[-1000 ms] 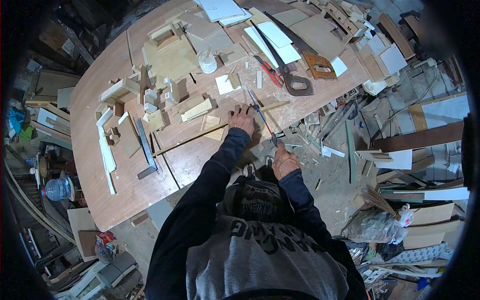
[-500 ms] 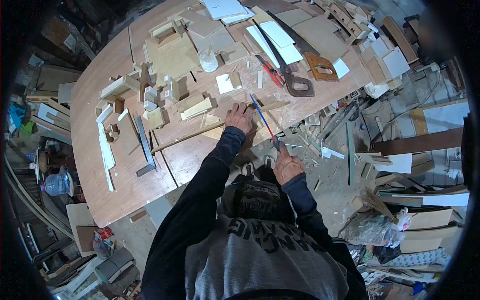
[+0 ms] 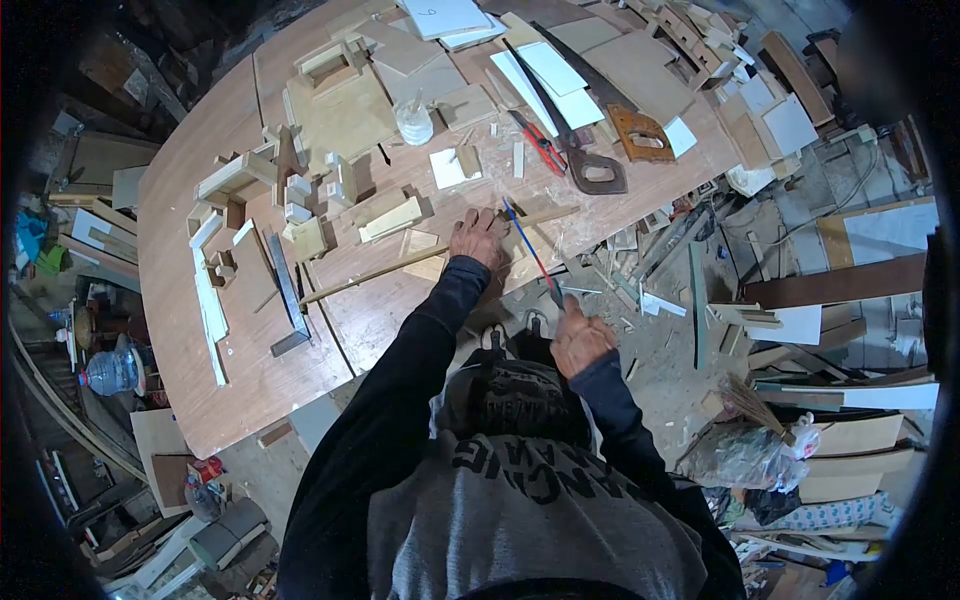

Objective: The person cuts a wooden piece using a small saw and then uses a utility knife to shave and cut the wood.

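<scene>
My left hand (image 3: 479, 238) bears down on a long thin wooden strip (image 3: 385, 270) near the table's front edge, fingers curled over it. The strip runs from the try square on the left to beyond my hand on the right. Closed round the dark handle of a hacksaw, my right hand (image 3: 583, 340) is held off the table edge. The narrow blue and red hacksaw (image 3: 527, 240) lies across the strip just right of my left fingers. Whether its teeth bite into the wood cannot be made out. A flat light wood piece (image 3: 424, 254) is partly under the strip.
On the table (image 3: 240, 410) are a metal try square (image 3: 290, 300), red-handled pliers (image 3: 545, 150), a handsaw with a dark handle (image 3: 598, 172) and another with a wooden handle (image 3: 641, 134). A clear plastic tub (image 3: 414, 122) stands behind. Offcuts litter the floor at right.
My right hand has drawn the hacksaw slightly back towards my body and to the right. My left hand stays on the wooden strip.
</scene>
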The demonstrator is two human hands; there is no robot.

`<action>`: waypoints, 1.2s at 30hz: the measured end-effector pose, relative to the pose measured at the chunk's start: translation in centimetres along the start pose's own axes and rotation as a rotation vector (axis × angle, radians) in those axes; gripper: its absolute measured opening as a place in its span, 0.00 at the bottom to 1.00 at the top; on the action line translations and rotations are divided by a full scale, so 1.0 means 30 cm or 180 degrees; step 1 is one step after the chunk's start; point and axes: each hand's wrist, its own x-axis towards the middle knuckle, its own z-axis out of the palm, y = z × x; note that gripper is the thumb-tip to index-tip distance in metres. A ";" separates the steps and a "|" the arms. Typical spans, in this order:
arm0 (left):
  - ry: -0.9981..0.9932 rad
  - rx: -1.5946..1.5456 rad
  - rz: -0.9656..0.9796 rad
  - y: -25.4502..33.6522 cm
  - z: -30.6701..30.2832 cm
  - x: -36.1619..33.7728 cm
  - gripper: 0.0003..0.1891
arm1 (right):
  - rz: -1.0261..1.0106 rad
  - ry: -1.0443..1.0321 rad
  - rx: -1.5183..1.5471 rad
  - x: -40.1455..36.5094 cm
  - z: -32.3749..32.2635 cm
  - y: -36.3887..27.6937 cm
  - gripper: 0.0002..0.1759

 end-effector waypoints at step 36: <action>-0.0347 0.0265 0.0068 -0.002 0.000 0.014 0.14 | -0.0275 0.0872 -0.0588 0.065 -0.006 -0.131 0.24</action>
